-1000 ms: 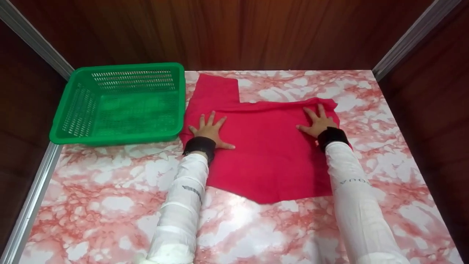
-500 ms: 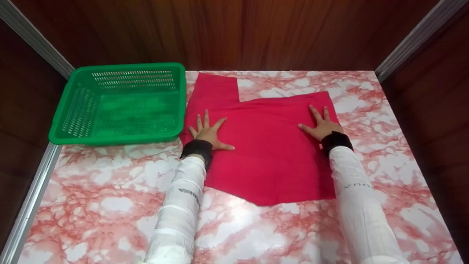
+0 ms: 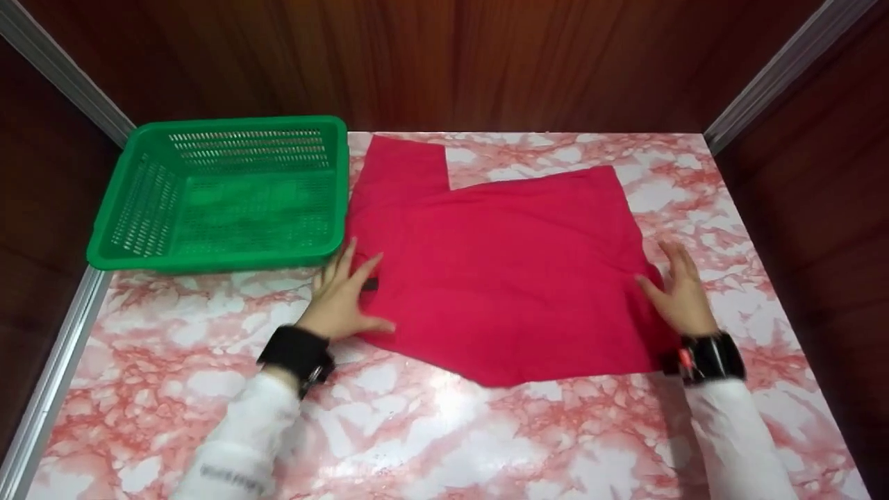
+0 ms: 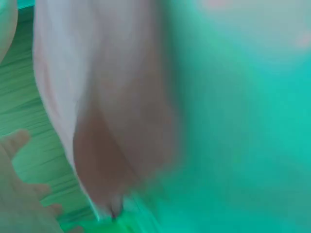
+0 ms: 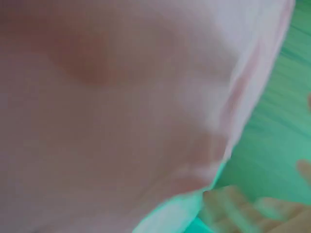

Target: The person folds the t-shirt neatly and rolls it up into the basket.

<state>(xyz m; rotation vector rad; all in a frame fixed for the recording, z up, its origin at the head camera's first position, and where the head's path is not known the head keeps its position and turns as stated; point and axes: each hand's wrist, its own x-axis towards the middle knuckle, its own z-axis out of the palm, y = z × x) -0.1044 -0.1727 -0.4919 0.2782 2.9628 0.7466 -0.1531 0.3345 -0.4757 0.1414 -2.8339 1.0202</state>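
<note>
I saw the cloth [image 3: 507,271] on the bench [image 3: 486,451] between and beyond the left hand [image 3: 336,303] and right hand [image 3: 684,300], the basket [image 3: 215,261] ahead-left of both.

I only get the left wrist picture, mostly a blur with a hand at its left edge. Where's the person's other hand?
Observer: The right hand is at the right edge of a spread-out pinkish-red fabric piece; whether it touches, I can't tell.
Visitor: What's on the fabric's other side?
Observer: To its left sits a green rectangular plastic basket with slotted walls.
Visitor: And is the fabric a plain rectangle?
Observer: No, a squarish flap juts out at its far left.
</note>
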